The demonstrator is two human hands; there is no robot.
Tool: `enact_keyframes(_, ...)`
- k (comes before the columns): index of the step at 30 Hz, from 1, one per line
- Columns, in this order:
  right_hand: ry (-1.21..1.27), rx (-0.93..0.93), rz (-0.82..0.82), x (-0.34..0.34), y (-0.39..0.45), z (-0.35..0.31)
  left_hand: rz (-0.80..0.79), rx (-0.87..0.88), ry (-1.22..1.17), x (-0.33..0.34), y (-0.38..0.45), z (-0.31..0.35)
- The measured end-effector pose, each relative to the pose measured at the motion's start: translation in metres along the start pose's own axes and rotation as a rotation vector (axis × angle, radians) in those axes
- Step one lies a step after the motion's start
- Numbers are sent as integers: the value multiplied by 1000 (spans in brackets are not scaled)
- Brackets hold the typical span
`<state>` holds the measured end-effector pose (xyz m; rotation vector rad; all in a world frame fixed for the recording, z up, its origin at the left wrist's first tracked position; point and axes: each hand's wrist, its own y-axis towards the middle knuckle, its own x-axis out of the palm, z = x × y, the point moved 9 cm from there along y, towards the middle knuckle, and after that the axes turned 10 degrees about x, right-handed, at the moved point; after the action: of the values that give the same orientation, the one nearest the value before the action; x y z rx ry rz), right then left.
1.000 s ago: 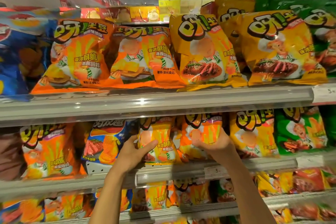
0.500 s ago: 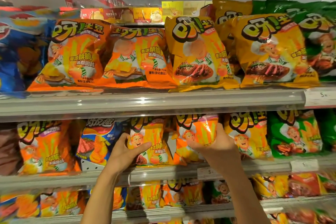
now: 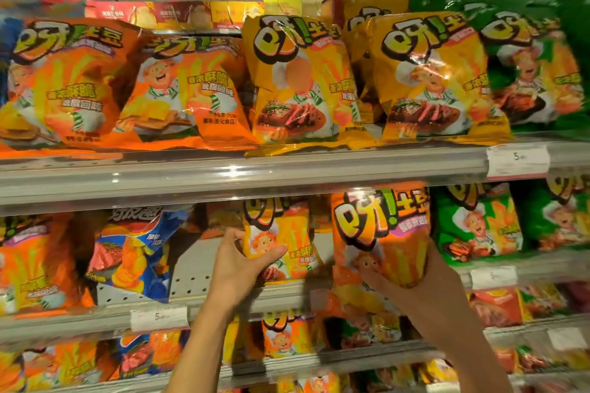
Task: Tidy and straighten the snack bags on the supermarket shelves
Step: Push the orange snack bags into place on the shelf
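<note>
On the far left of the middle shelf [image 3: 223,303] stands an orange bag [image 3: 35,265], a bit blurry. Next to it a blue bag [image 3: 134,252] leans over, its top tipped to the right. Right of the blue bag there is a gap where the grey back wall with little holes shows.

The left arm comes up from the bottom and leans to the right. The left hand [image 3: 238,268] reaches into the shelf with its back facing us. Its thumb lies across the front of a yellow bag [image 3: 281,242] and its fingers curl round the bag's left edge, so it grips the bag. This yellow bag stands on the middle shelf with its long side going up and down. Its top is tucked under the shelf rail above.

The right arm comes up from the bottom right and leans to the left. The right hand [image 3: 412,290] cups the bottom of a big orange bag [image 3: 380,239], with fingers wrapped round its lower part. This bag is held out in front of the shelf, standing tall, its front facing us and its top near the rail of the top shelf [image 3: 287,175].

Further right, green bags [image 3: 479,223] stand on the middle shelf.

Up on the top shelf sit orange, yellow and green bags in a row.
</note>
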<state>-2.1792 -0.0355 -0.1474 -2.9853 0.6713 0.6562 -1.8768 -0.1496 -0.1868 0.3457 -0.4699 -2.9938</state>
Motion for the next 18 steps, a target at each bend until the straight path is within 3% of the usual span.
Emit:
enact_keyframes(5, 58, 62, 110, -31, -3, 19, -46, -14, -21, 35, -4, 4)
enact_keyframes(18, 95, 36, 36, -11, -14, 17, 1, 46, 130, 52, -5, 8)
